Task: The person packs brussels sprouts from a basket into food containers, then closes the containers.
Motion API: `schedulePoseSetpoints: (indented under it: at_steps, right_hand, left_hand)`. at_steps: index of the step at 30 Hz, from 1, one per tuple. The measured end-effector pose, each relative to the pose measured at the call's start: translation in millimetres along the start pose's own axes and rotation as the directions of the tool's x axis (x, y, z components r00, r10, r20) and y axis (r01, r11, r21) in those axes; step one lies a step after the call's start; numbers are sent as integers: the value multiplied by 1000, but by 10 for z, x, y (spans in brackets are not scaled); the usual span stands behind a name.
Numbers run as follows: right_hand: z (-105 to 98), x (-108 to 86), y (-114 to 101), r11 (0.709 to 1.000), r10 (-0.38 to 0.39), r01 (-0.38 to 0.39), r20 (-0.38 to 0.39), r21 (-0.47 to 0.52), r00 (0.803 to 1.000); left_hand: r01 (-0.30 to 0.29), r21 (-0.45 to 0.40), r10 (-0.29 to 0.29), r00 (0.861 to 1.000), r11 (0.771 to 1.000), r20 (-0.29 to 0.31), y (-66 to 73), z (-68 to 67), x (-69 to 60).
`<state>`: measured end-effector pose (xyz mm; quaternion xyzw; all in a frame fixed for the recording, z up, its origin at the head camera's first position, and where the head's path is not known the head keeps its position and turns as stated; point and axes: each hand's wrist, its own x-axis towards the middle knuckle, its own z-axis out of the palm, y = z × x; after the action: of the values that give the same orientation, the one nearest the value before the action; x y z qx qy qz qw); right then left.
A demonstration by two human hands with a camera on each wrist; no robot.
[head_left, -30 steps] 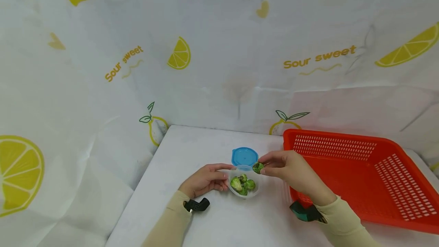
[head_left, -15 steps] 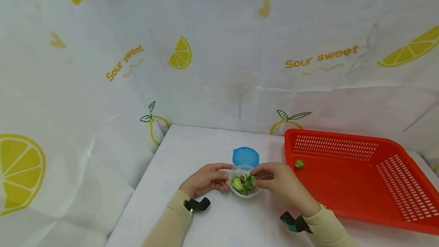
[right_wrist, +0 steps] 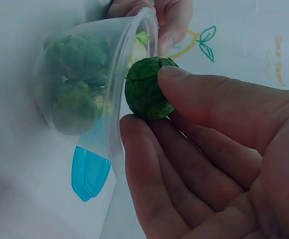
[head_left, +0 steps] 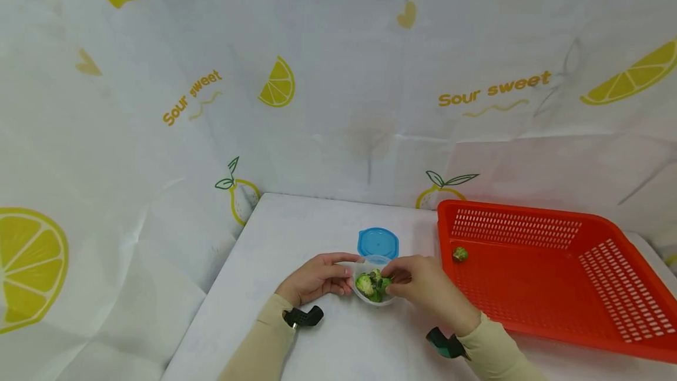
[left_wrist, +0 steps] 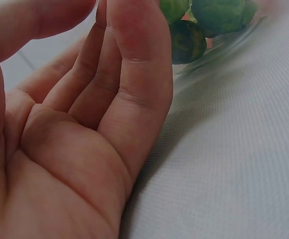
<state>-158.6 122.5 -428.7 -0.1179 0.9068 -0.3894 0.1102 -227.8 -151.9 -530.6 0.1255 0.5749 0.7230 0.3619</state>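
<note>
A small clear plastic container (head_left: 376, 302) of Brussels sprouts (head_left: 365, 283) stands on the white table. My left hand (head_left: 317, 279) holds its left side, with fingers at the rim. My right hand (head_left: 420, 284) is over the container's right side. Between the thumb and fingers it pinches a green Brussels sprout (right_wrist: 146, 92), just by the rim in the right wrist view. More sprouts show through the container wall (right_wrist: 117, 64) there. A blue lid (head_left: 378, 243) lies open behind the container.
To the right stands a large red plastic basket (head_left: 550, 287) with slotted walls. One sprout (head_left: 460, 254) lies in its left corner. A white lemon-print sheet (head_left: 338, 104) hangs behind the table and on the left.
The sprout that my right hand held a second ago now lies in the red basket. That hand has moved back left to the container and pinches another sprout. My left hand stays put.
</note>
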Motion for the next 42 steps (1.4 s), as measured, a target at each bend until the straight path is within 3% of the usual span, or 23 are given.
schedulePoseSetpoints:
  at_steps: [13,23,35,38,42]
  right_hand:
    - [-65,-14,-24,999,38,-37,13,-29,999]
    - [-613,-58,30,999,-32,32,-1,-4,1000]
    - [-1275,-64,514,999,17,-16,-18,32,1000]
    - [-1378,-48,712,1000,29,-29,-22,9,999]
    - [-1417,40,1008,999,30,-32,40,37,999]
  left_hand:
    - [-3,12,3,1000,1000,9,22,37,49]
    - [1,8,-1,1000,1000,18,37,25,73]
    - [5,22,-6,1000,1000,2,38,33,44]
    - [6,28,-6,1000,1000,-6,27,23,37]
    - [18,24,-18,1000,1000,-25,-9,-4,12]
